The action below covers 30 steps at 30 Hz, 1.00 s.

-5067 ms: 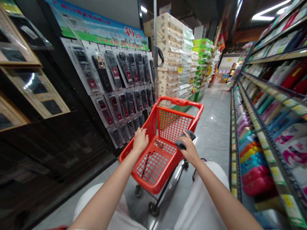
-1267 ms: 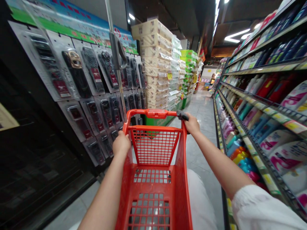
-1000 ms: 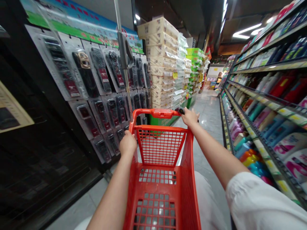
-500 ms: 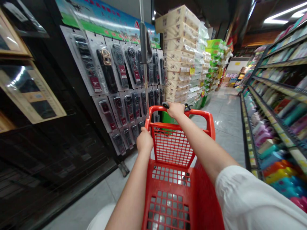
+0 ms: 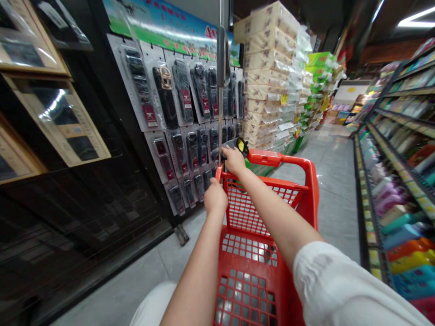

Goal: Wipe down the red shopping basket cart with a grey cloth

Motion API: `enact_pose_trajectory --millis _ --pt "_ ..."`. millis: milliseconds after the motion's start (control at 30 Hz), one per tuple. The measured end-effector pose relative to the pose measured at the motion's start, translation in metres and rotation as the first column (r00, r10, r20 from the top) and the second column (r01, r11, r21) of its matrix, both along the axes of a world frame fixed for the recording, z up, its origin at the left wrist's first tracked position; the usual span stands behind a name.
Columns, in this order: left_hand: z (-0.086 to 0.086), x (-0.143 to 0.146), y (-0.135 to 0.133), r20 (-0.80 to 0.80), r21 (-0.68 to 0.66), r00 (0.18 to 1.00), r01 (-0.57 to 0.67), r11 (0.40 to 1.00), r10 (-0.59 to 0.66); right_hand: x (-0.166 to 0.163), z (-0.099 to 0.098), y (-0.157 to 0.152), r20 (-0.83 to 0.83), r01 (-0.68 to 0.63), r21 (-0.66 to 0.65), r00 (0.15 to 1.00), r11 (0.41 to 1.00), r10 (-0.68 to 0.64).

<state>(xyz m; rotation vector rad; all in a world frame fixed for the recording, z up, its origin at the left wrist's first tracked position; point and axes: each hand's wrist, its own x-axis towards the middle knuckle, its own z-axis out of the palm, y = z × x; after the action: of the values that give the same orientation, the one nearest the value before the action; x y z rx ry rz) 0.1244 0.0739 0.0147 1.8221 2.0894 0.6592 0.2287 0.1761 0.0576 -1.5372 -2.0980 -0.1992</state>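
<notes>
My left hand [image 5: 216, 198] is closed around the left upright of the red shopping cart [image 5: 268, 267], just below its corner. Ahead of it, my right hand [image 5: 234, 160] is closed on a dark grey, rounded thing [image 5: 231, 147] with a yellow end and black strap; its kind is unclear. That thing is by the left corner of the cart's handle [image 5: 267, 157]. The red grid floor of the cart shows below my arms, with nothing on the part in view. A metal pole [image 5: 220, 108] with a grey grip rises behind my hands; its foot is hidden.
Packaged belts [image 5: 166, 97] hang on the display at left, beside framed boxes [image 5: 63, 120]. Beyond the cart stand stacked cream packs [image 5: 265, 77] and green packs [image 5: 319, 72]. Shelves of bottles [image 5: 401, 217] line the right side. The grey tiled aisle [image 5: 335, 167] runs between.
My right hand has moved left from the middle of the cart's handle to its left corner, with the dark grey thing. My left hand keeps its grip. The view has turned slightly left.
</notes>
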Motion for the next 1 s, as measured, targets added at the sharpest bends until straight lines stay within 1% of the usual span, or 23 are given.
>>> enact_pose_trajectory --millis 100,167,233,300,367,433,467,500,533,567,600,633,667,700,733,767,800,833,867,900,933,1000 --pt "-0.002 -0.001 0.0 -0.001 0.026 1.0 0.008 1.0 -0.008 -0.004 -0.013 -0.006 -0.184 0.03 -0.036 0.982 0.999 -0.036" --pt "-0.004 -0.002 0.001 0.001 0.036 1.0 0.013 0.999 -0.013 -0.006 -0.021 -0.012 -0.35 0.025 -0.054 0.936 0.998 -0.042" --pt "-0.005 -0.003 0.002 -0.001 0.046 1.0 0.017 0.999 -0.017 -0.004 -0.027 -0.018 -0.485 -0.049 -0.048 0.875 0.998 0.019" --pt "-0.005 -0.004 0.002 -0.006 0.054 1.0 0.019 0.998 -0.019 0.001 -0.03 -0.023 -0.563 -0.152 -0.053 0.821 0.987 0.096" --pt "-0.005 -0.004 0.003 -0.011 0.054 1.0 0.022 0.998 -0.021 0.012 -0.026 -0.025 -0.614 -0.247 -0.101 0.778 0.964 0.135" --pt "-0.005 -0.004 0.003 -0.016 0.048 0.999 0.03 0.998 -0.029 0.026 -0.013 -0.028 -0.664 -0.311 -0.134 0.733 0.941 0.148" --pt "-0.004 -0.003 0.003 -0.017 0.045 0.999 0.03 0.999 -0.029 0.035 -0.005 -0.03 -0.69 -0.306 -0.111 0.709 0.945 0.149" --pt "-0.004 -0.003 0.004 -0.017 0.044 0.999 0.027 0.999 -0.027 0.045 0.005 -0.034 -0.71 -0.267 -0.052 0.687 0.962 0.153" --pt "-0.004 -0.003 0.004 -0.017 0.043 1.0 0.024 0.999 -0.023 0.056 0.016 -0.039 -0.721 -0.194 0.036 0.674 0.98 0.159" --pt "-0.003 -0.002 0.004 -0.015 0.043 1.0 0.02 0.999 -0.02 0.067 0.025 -0.046 -0.715 -0.097 0.136 0.68 0.986 0.165" --pt "-0.003 -0.002 0.004 -0.013 0.042 1.0 0.019 0.999 -0.018 0.079 0.033 -0.054 -0.688 0.003 0.238 0.706 0.971 0.166" --pt "-0.002 -0.001 0.004 -0.012 0.04 1.0 0.019 0.999 -0.019 0.09 0.038 -0.062 -0.636 0.081 0.318 0.758 0.945 0.148" --pt "-0.002 -0.001 0.004 -0.011 0.037 1.0 0.022 0.999 -0.021 0.101 0.041 -0.07 -0.546 0.117 0.357 0.831 0.927 0.105" --pt "-0.001 -0.001 0.004 -0.01 0.033 1.0 0.023 0.999 -0.023 0.11 0.04 -0.077 -0.454 0.157 0.361 0.89 0.919 0.026" --pt "-0.001 -0.001 0.003 -0.008 0.03 1.0 0.022 0.999 -0.022 0.117 0.036 -0.082 -0.357 0.195 0.32 0.931 0.927 -0.072" --pt "-0.001 0.0 0.003 -0.005 0.029 1.0 0.021 0.999 -0.021 0.121 0.03 -0.085 -0.266 0.244 0.244 0.948 0.938 -0.178" --pt "0.0 0.0 0.003 -0.001 0.028 1.0 0.02 0.999 -0.02 0.123 0.022 -0.085 -0.19 0.307 0.155 0.942 0.939 -0.276" --pt "0.0 -0.001 0.003 0.003 0.029 1.0 0.019 0.999 -0.02 0.122 0.015 -0.083 -0.133 0.366 0.071 0.925 0.928 -0.355" --pt "-0.001 -0.001 0.003 0.006 0.032 1.0 0.019 0.999 -0.019 0.119 0.009 -0.08 -0.098 0.413 0.009 0.907 0.911 -0.41" --pt "-0.001 -0.001 0.003 0.01 0.031 1.0 0.017 0.999 -0.017 0.114 0.004 -0.075 -0.086 0.441 -0.026 0.893 0.897 -0.441" --pt "-0.001 -0.001 0.003 0.015 0.029 1.0 0.013 1.0 -0.014 0.108 0.002 -0.069 -0.083 0.456 -0.033 0.885 0.889 -0.457" --pt "-0.002 -0.002 0.004 0.013 0.031 1.0 0.011 0.999 -0.012 0.091 0.005 -0.056 -0.063 0.459 -0.02 0.886 0.888 -0.459"
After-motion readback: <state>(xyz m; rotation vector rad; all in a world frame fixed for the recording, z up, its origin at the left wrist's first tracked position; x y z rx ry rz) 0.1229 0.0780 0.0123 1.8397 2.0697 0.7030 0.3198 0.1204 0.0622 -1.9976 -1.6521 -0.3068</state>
